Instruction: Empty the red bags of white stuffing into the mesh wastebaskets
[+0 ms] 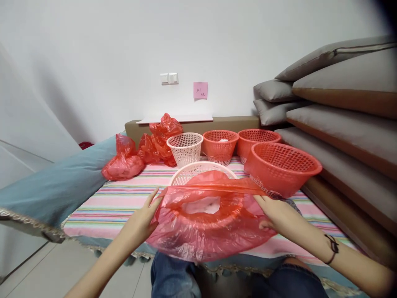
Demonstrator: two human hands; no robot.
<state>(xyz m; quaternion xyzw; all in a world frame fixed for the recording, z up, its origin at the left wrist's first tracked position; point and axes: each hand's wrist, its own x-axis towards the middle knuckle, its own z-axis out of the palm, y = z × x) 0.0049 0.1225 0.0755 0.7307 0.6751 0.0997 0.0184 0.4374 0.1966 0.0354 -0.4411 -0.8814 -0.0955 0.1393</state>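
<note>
A translucent red plastic bag point(201, 244) is stretched wide in front of me, over a basket whose rim shows faintly through it. The far edge of the bag is pulled into a nearly straight band between my hands. My left hand point(143, 217) is closed on the bag's left edge, thumb toward me. On the opposite side my right hand point(274, 212) grips the bag with its fingers curled in. Something whitish shows through the bag's opening; I cannot make out what. Just behind, a pale pink basket point(203, 166) is partly hidden by the bag.
Behind stand a small pale basket point(185, 149) and red baskets point(220, 145), point(285, 165). Filled red bags point(124, 161) sit at left on a striped cloth point(89, 211). Grey cushions point(350, 124) are stacked at right. A pink note point(200, 90) is on the wall.
</note>
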